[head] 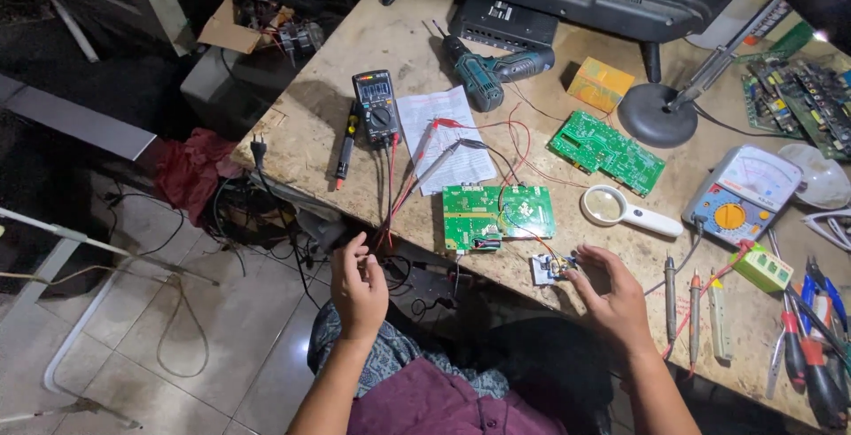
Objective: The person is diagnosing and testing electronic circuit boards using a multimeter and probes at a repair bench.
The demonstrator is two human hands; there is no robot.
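From the head camera, the right hand [612, 297] rests at the near edge of the worktop [328, 107], its fingers [592, 258] spread loosely and curled beside a small wired part [551, 267], just touching it without gripping. The left hand [359, 286] hangs off the worktop's edge over the floor, fingers [355, 244] half curled and pinched lightly near dangling wires, though whether they hold anything I cannot tell. A green circuit board [496, 213] lies just beyond the small part, with a magnifying glass [625, 211] to its right and a black multimeter [375, 105] farther back.

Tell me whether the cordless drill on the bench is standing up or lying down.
Lying down. The cordless drill rests on its side on the workbench, handle and body flat, bit pointing toward the far left, beside the digital multimeter.
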